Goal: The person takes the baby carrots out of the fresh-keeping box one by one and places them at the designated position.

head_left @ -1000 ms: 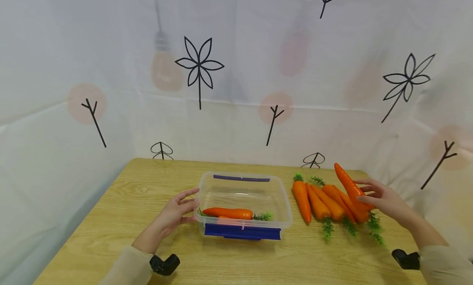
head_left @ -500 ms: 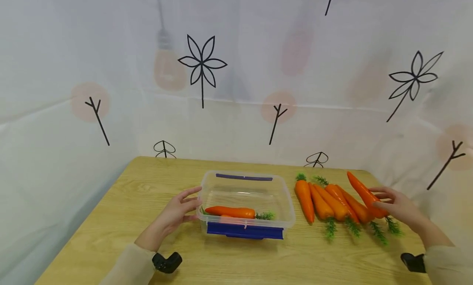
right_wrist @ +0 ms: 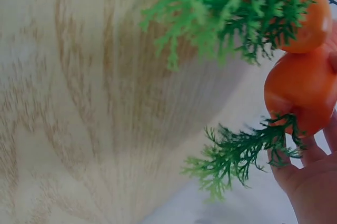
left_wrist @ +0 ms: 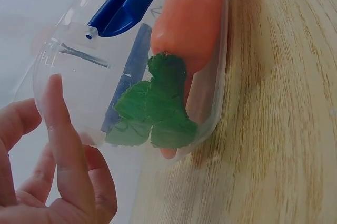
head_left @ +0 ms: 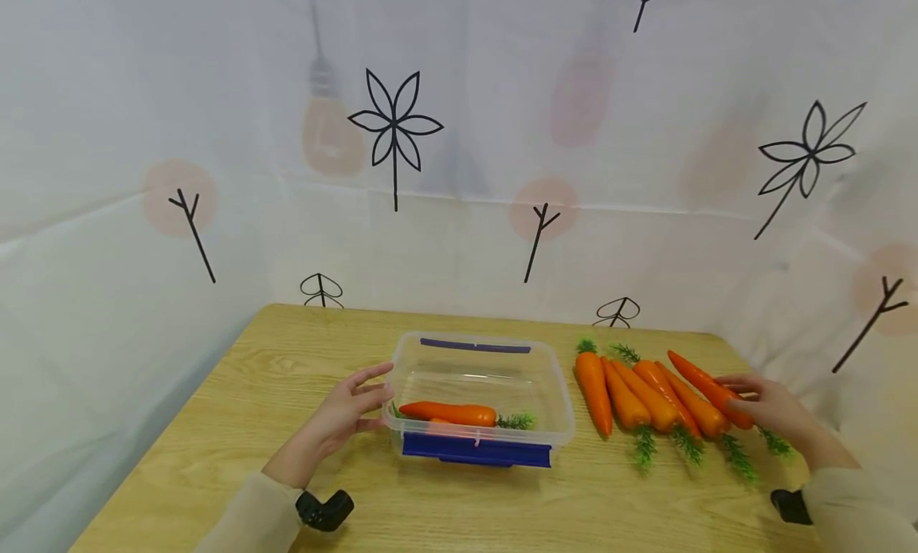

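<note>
A clear plastic food box (head_left: 563, 402) stands mid-table, a blue clasp (head_left: 476, 451) along its front. Inside lies an orange carrot (head_left: 452, 413) with a feathery green top, another orange piece partly hidden beneath it. My left hand (head_left: 340, 417) is at the box's left end, fingers extended and fingertips at its wall; broad green leaves (left_wrist: 158, 108) show inside there in the left wrist view. At the right, my right hand (head_left: 778, 413) grips a carrot (head_left: 706, 387) near its thick end. In the right wrist view its green top (right_wrist: 242, 150) points away from the palm.
To the right of the box several carrots (head_left: 649, 402) lie side by side, most with green tops toward the front. The wooden table (head_left: 251, 386) backs onto a white printed cloth (head_left: 459, 250). Black wrist cameras (head_left: 324, 511) sit at both cuffs.
My right hand has moved right and down with the carrot, from above the row to its right end, where the carrot now lies lower. The left hand keeps its place at the box.
</note>
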Demonstrator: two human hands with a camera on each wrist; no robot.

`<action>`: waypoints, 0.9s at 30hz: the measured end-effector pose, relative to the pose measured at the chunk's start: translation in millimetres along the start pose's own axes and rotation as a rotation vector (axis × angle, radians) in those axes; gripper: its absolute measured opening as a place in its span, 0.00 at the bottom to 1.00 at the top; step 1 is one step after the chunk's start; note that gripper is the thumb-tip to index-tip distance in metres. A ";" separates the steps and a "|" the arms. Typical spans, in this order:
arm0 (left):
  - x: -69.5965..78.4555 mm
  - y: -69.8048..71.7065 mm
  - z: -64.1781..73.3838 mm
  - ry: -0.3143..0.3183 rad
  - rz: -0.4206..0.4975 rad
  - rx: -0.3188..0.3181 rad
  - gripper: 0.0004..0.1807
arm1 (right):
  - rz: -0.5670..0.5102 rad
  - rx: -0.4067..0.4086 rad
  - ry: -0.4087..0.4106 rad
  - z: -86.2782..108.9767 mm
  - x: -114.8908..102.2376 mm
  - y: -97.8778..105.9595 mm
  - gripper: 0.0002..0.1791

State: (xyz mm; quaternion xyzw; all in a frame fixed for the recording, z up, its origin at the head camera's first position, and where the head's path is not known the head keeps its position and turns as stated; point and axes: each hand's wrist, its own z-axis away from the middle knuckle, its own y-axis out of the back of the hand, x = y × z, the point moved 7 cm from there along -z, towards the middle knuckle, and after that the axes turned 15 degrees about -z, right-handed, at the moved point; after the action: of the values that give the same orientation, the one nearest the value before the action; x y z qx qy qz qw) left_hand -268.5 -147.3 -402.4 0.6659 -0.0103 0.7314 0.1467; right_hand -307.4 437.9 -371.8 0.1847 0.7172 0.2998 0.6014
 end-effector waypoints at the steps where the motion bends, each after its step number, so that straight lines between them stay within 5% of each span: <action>1: 0.1 -0.1 0.0 0.000 0.000 0.001 0.29 | 0.001 -0.004 0.011 -0.6 0.6 -1.0 0.22; 18: 1.6 -0.4 0.5 0.001 -0.013 0.001 0.30 | 0.121 -0.060 0.022 -6.3 8.4 -6.2 0.18; 27: 1.5 -0.5 0.8 0.003 -0.006 0.003 0.30 | 0.093 -0.061 0.013 -1.7 3.2 -1.3 0.20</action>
State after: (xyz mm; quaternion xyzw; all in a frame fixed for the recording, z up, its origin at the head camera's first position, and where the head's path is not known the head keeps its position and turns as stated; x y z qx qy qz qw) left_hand -267.7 -146.7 -400.9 0.6651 -0.0069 0.7319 0.1481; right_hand -309.6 438.6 -374.9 0.1974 0.7022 0.3506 0.5875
